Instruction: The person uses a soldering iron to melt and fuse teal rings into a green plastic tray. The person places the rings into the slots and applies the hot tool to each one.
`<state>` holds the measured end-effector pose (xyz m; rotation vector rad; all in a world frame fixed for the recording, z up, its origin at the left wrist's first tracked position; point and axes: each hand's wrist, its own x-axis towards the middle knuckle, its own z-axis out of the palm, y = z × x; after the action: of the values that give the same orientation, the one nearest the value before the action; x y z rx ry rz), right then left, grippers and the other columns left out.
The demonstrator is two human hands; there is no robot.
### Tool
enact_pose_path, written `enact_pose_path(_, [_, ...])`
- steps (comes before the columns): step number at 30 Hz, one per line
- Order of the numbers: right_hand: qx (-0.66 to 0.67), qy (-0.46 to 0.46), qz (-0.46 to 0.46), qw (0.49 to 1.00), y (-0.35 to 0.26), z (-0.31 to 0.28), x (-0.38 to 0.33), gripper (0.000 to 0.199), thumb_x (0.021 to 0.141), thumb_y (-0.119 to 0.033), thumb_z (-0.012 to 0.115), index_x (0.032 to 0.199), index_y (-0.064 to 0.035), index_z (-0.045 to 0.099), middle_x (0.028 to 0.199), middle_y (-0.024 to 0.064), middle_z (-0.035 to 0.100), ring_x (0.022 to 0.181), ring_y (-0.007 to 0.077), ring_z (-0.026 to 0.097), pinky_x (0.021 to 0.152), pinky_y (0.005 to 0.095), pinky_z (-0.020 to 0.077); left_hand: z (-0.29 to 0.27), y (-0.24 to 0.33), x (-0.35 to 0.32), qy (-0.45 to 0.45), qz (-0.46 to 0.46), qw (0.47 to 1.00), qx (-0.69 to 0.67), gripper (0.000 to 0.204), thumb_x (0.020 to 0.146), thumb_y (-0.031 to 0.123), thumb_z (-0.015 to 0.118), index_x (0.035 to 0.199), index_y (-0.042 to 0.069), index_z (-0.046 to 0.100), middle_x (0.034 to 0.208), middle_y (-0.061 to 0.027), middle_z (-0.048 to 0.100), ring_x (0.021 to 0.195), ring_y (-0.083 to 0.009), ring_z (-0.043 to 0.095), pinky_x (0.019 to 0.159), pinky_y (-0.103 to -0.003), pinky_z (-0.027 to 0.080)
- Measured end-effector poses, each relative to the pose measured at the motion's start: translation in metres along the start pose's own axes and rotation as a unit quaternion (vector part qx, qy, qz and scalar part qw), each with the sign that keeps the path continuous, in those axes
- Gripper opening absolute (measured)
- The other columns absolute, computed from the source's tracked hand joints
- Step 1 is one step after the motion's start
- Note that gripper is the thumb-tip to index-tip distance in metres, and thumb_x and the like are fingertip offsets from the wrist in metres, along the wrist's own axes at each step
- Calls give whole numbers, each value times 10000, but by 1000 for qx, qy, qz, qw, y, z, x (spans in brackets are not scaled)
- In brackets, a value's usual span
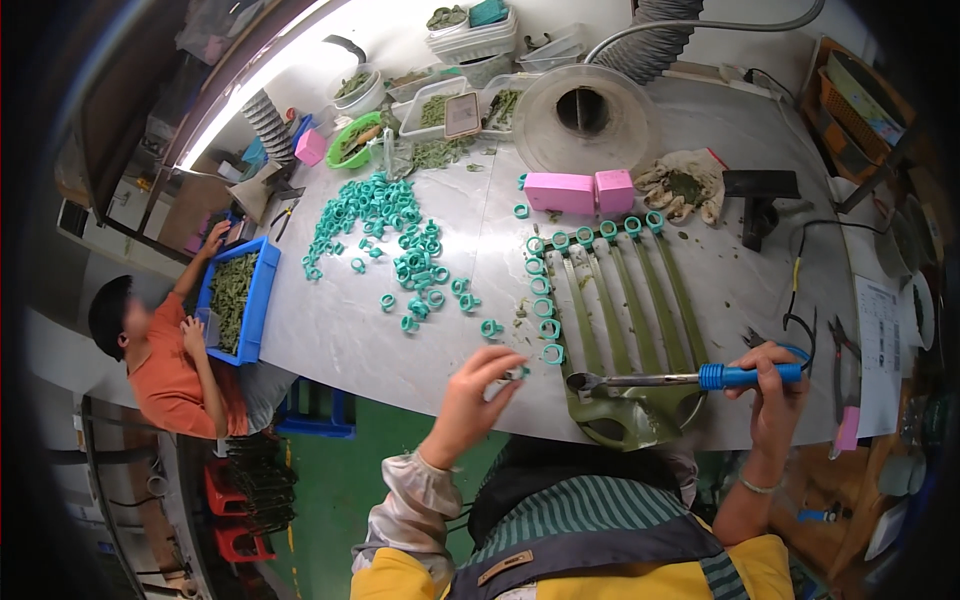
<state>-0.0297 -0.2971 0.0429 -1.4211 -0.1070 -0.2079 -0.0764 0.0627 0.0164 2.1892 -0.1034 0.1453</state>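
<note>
Right hand (775,385) is closed around the blue handle of a soldering iron (690,378); the metal shaft runs left, its tip over the base of a green pronged piece (625,320) lying on the grey table (330,330). Left hand (478,392) pinches a small part (517,373) between thumb and fingertips, just left of the iron's tip; too small to say what the part is.

Surroundings: teal rings (545,300) sit in a curved row along the left edge and top ends of the prongs, one ring just above the left hand's fingers. A loose pile of teal rings (390,230) spreads over the table's middle-left, with stragglers between the pile and the pronged piece. Two pink blocks (578,192) lie just beyond the prong tips; a work glove (685,185) is beside them, a clear round spool (585,115) behind. Trays and bowls of green pieces crowd the far edge. Pliers (840,365) and a black cable lie near the right hand, between it and the right table edge.

Room: bare table shows between the ring pile and the near edge, left of the left hand. The near edge runs just under both hands. A second person in an orange shirt (165,375) sits at the left edge, hands at a blue bin (238,300), well apart.
</note>
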Motion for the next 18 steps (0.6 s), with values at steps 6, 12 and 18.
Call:
enact_pose_path(6, [14,-27,24,999,4,5,-1,200,935,-150,609,851,24,662,807,94,653,606,164,668,532,251,559,31,18,5,-16,119,990,72,299,788,34,746,1082,68,696,1066,-80,693,985,-284,621,892,-376,495])
enact_pose_path(12, [39,-28,43,998,14,5,0,193,931,-129,605,850,36,666,812,92,656,603,162,668,531,250,557,38,15,5,-29,104,993,47,292,787,22,744,1073,64,698,1075,-85,696,986,-285,628,885,-374,497])
enact_pose_path(18, [6,2,-2,1000,1,-11,6,221,933,-156,603,832,32,658,805,98,653,576,158,644,487,250,541,39,14,7,-27,123,991,51,325,771,33,763,1086,69,694,1051,-84,676,956,-286,617,865,-369,495])
